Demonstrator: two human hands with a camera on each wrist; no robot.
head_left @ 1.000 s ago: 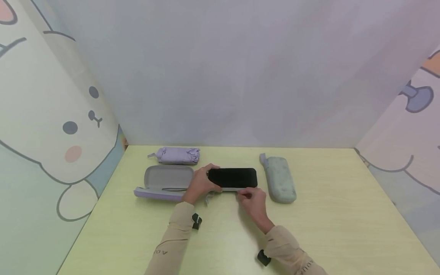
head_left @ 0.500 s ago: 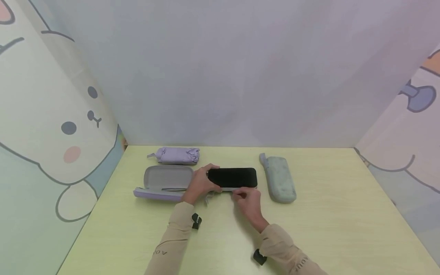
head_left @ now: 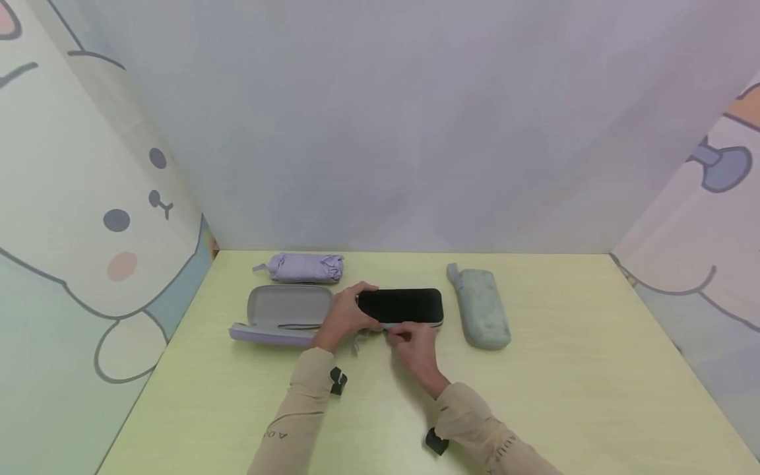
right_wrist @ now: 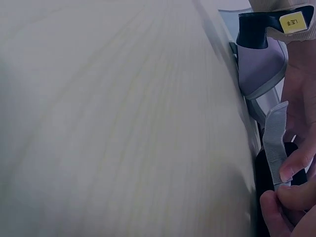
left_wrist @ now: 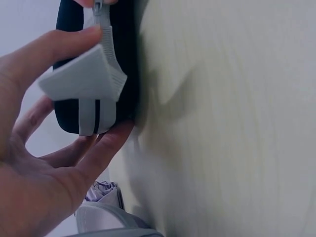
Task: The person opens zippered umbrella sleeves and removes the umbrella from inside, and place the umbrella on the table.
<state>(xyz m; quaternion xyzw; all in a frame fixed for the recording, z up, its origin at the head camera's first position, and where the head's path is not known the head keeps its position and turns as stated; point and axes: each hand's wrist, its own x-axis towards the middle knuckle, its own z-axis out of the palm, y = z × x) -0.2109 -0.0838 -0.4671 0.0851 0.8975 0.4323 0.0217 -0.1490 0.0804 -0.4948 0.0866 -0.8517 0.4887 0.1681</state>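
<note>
So the right hand (head_left: 417, 346) has slid left along the front of the black rounded-rectangle case (head_left: 410, 305), fingers pinching its small silvery zip pull (left_wrist: 97, 7), and it's now right by the left hand (head_left: 347, 315), which grips the left end. I'd guess that zip run's nearly done. Case sits about midway across the table (head_left: 564, 363), nearish the back edge. Tight leftward beside the open grey-and-lilac case (head_left: 291, 305); most room's toward the right edge, past the pale-green rounded case (head_left: 485, 310).
</note>
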